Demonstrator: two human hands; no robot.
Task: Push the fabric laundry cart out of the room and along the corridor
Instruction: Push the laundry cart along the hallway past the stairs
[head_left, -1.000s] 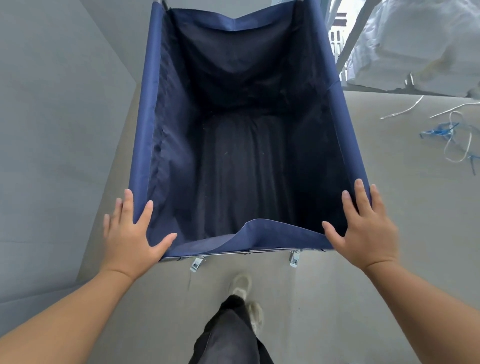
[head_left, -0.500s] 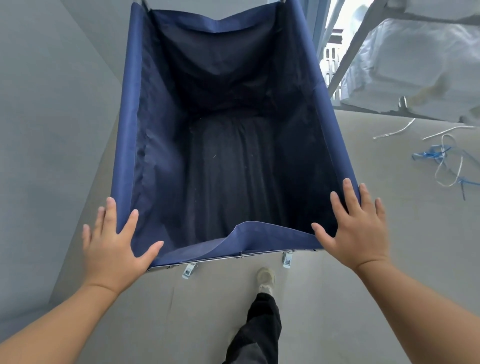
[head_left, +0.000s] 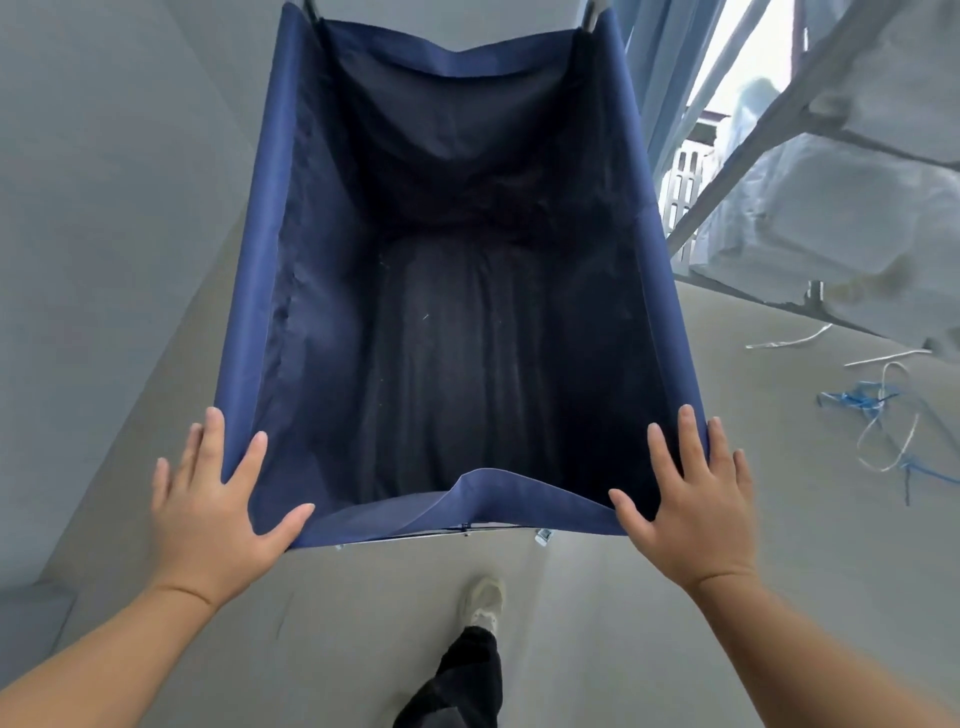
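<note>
The laundry cart (head_left: 249, 291) is a deep navy fabric bin on a metal frame, and I look straight down into its empty dark inside. My left hand (head_left: 218, 504) lies flat over the near left corner of the rim, fingers spread. My right hand (head_left: 691, 504) lies flat over the near right corner in the same way. Neither hand curls around the rim; the thumbs point inward along the near edge. The cart's wheels are hidden apart from small metal fittings under the near edge.
A grey wall (head_left: 104, 208) runs close along the cart's left side. At the right stands a metal rack with white wrapped bundles (head_left: 831, 208), with a white plastic basket (head_left: 680, 192) behind it. Blue and white straps (head_left: 878, 415) lie on the floor. My shoe (head_left: 485, 597) is behind the cart.
The cart has rolled forward with both hands staying on its near corners. The straps and rack at the right have come closer, and my foot has stepped forward.
</note>
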